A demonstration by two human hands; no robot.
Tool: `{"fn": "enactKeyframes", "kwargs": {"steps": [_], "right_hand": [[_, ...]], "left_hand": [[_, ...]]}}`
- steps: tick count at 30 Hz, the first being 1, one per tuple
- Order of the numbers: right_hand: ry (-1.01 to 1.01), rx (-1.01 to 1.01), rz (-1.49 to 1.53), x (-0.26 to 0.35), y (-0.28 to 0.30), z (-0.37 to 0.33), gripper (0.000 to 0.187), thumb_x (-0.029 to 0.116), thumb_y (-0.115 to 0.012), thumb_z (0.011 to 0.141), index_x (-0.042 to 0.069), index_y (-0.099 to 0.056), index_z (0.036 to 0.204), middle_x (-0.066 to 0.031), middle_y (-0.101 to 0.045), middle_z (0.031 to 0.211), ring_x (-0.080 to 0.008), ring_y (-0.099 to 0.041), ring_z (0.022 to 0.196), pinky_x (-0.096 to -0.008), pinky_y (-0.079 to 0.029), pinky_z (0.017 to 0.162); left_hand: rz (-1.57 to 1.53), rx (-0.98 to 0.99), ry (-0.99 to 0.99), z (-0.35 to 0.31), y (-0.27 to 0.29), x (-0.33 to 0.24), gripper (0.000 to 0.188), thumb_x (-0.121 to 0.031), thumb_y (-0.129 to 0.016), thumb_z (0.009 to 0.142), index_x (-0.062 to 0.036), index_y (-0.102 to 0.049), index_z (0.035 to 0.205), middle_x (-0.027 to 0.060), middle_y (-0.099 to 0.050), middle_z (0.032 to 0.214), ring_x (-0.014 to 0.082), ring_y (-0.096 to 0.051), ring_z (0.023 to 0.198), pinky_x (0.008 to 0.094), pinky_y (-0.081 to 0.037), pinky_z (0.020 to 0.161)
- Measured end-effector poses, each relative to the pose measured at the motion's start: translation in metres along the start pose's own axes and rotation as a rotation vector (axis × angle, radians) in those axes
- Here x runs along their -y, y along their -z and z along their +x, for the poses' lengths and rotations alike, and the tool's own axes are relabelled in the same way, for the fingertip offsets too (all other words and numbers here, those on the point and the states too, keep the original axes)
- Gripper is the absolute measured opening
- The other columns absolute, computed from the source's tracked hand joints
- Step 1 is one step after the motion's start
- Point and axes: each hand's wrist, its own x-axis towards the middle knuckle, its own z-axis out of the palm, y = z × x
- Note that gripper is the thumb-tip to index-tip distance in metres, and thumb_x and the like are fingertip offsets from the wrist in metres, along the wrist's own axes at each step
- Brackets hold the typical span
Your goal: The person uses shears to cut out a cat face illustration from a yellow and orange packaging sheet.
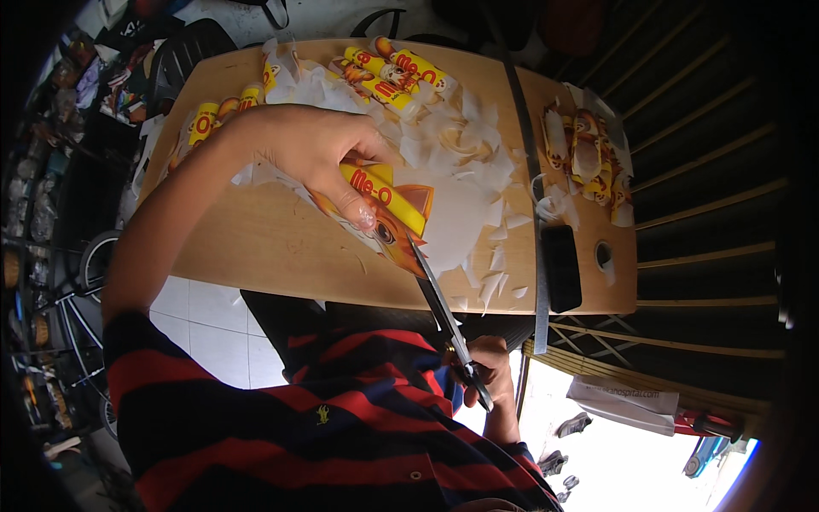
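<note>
Smooth wooden table (273, 247) | left hand (320, 147) pinching glossy yellow-orange printed sheet (394, 205) | right hand (492, 358) wrapped round slim, pointed scissors (444, 312)

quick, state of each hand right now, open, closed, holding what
Left hand: closed, holding a yellow-and-orange printed piece.
Right hand: closed, holding the scissors by the handle end.

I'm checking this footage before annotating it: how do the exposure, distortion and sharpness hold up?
Head view, exposure: the ground at lower right is blown out to white, the rim falls nearly black, and the left hand is brighter than the right hand; head view, distortion: the table's edges bow; head view, sharpness: the scissors look fairly crisp.
</note>
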Motion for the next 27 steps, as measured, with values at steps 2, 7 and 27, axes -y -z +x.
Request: {"fn": "enactKeyframes", "kwargs": {"steps": [2, 7, 27], "right_hand": [[-0.011, 0.061, -0.068, 0.0, 0.01, 0.001, 0.076, 0.069, -0.07, 0.066, -0.005, -0.067, 0.084, -0.0019, -0.055, 0.051, -0.0126, -0.055, 0.042, -0.0243, -0.04, 0.041], [0.024, 0.068, -0.073, -0.004, 0.016, -0.003, 0.076, 0.07, -0.069, 0.067, -0.004, -0.066, 0.084, -0.0015, -0.055, 0.051, -0.0123, -0.056, 0.042, -0.0244, -0.042, 0.042], [0.036, -0.025, -0.003, -0.008, 0.002, -0.003, 0.083, 0.077, -0.064, 0.064, -0.005, -0.064, 0.08, -0.0015, -0.053, 0.05, -0.0094, -0.054, 0.04, -0.0213, -0.038, 0.038]], "left_hand": [[-0.047, 0.009, -0.034, -0.001, 0.004, -0.007, 0.04, -0.025, -0.084, 0.067, 0.0013, -0.064, 0.09, 0.0076, -0.069, 0.08, 0.0127, -0.063, 0.073, 0.0273, -0.047, 0.066], [0.051, -0.001, -0.017, 0.0, 0.01, -0.026, 0.039, -0.027, -0.085, 0.065, 0.0004, -0.063, 0.082, 0.0055, -0.068, 0.077, 0.0111, -0.062, 0.068, 0.0277, -0.046, 0.06], [-0.008, -0.03, -0.01, 0.003, 0.011, -0.041, 0.038, -0.024, -0.085, 0.067, 0.0033, -0.064, 0.083, 0.0068, -0.068, 0.075, 0.0105, -0.062, 0.063, 0.0262, -0.046, 0.057]]}}
